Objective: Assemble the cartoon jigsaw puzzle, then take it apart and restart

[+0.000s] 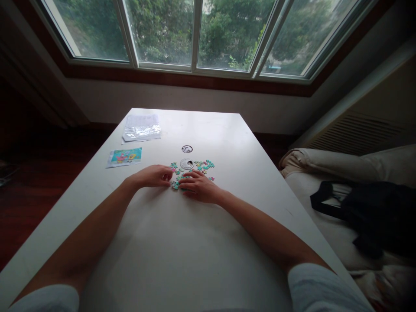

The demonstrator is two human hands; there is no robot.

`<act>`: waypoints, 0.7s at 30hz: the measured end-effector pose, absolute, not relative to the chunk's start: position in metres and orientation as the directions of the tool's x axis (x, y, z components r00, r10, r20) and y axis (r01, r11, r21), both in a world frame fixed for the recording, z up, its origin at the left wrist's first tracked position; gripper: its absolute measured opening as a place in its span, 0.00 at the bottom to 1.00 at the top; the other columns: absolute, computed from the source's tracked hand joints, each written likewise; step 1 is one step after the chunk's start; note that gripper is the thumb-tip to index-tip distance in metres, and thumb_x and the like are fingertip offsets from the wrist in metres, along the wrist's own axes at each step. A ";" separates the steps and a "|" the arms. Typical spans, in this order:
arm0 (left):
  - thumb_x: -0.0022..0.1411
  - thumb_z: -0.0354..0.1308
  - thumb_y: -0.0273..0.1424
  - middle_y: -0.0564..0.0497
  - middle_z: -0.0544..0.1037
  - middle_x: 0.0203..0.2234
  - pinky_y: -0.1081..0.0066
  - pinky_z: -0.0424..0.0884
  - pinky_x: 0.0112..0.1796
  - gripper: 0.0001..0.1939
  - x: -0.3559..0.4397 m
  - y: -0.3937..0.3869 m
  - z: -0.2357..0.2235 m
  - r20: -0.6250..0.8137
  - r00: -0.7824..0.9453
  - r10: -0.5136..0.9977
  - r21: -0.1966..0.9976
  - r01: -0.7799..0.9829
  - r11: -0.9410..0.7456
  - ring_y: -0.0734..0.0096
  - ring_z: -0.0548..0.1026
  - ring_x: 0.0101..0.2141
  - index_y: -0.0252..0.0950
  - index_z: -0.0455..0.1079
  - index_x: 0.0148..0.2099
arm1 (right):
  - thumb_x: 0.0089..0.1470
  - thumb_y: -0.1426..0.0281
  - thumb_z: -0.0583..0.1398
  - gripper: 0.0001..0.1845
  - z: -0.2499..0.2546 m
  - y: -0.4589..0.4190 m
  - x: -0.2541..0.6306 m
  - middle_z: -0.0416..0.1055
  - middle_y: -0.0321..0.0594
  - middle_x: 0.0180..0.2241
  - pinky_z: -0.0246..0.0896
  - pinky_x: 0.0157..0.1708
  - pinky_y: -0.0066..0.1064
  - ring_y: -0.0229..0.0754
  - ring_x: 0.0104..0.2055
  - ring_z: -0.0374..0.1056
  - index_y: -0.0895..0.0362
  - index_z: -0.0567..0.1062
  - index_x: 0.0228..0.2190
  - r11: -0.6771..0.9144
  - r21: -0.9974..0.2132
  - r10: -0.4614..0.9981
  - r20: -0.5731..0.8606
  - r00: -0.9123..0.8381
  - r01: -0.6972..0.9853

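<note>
A loose cluster of small jigsaw puzzle pieces point(208, 164), mostly teal and green with a few pink and yellow, lies on the white table point(182, 242). My left hand point(157, 176) is at the cluster's left edge, fingers loosely curled, with a gap between thumb and fingers; no piece shows in it. My right hand point(202, 187) rests palm down over the near pieces, fingers spread, hiding some of them. Just beyond its fingertips, a round silver-grey disc point(183, 164) lies among the pieces. A second round disc point(186, 149), dark-rimmed, lies farther back.
At the left is a colourful cartoon picture sheet point(125, 157). Behind it lies a clear plastic bag with papers point(142, 128). The table's far edge faces a wall under a window point(162, 34). On the right stands a pale sofa point(302, 186) with dark clothing point(380, 212) on it.
</note>
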State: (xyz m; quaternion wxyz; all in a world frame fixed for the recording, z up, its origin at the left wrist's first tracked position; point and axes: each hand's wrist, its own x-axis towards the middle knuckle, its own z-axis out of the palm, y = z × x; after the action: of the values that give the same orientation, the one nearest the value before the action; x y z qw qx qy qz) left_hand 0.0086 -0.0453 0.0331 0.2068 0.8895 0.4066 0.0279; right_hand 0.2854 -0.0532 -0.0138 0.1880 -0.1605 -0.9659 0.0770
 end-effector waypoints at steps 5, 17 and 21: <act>0.60 0.59 0.34 0.53 0.76 0.31 0.72 0.60 0.32 0.05 0.007 -0.046 0.037 -0.147 0.646 0.749 0.380 0.736 -0.561 0.69 0.71 0.31 0.39 0.71 0.36 | 0.68 0.60 0.57 0.15 -0.016 -0.051 0.287 0.75 0.41 0.56 0.50 0.63 0.45 0.49 0.64 0.61 0.51 0.78 0.51 0.932 -0.200 0.356 0.342 -0.870 0.303; 0.62 0.61 0.41 0.53 0.74 0.30 0.74 0.61 0.32 0.11 0.024 -0.054 0.037 -0.092 0.711 0.697 0.447 0.655 -0.609 0.70 0.71 0.30 0.40 0.73 0.42 | 0.66 0.61 0.58 0.13 -0.022 -0.046 0.289 0.76 0.43 0.53 0.55 0.59 0.44 0.49 0.60 0.64 0.52 0.79 0.47 0.898 -0.210 0.440 0.400 -0.804 0.387; 0.63 0.61 0.39 0.54 0.74 0.29 0.74 0.61 0.32 0.09 0.030 -0.058 0.035 -0.100 0.726 0.681 0.453 0.642 -0.618 0.71 0.70 0.30 0.39 0.73 0.40 | 0.66 0.62 0.59 0.12 -0.024 -0.043 0.291 0.77 0.44 0.51 0.56 0.58 0.45 0.49 0.59 0.65 0.52 0.80 0.45 0.896 -0.216 0.444 0.436 -0.783 0.388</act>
State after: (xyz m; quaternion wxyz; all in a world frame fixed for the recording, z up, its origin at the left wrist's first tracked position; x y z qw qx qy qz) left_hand 0.0299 -0.0576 0.0350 0.2351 0.8986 0.3682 0.0409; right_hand 0.2914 -0.0431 -0.0238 0.2446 -0.2208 -0.9424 0.0571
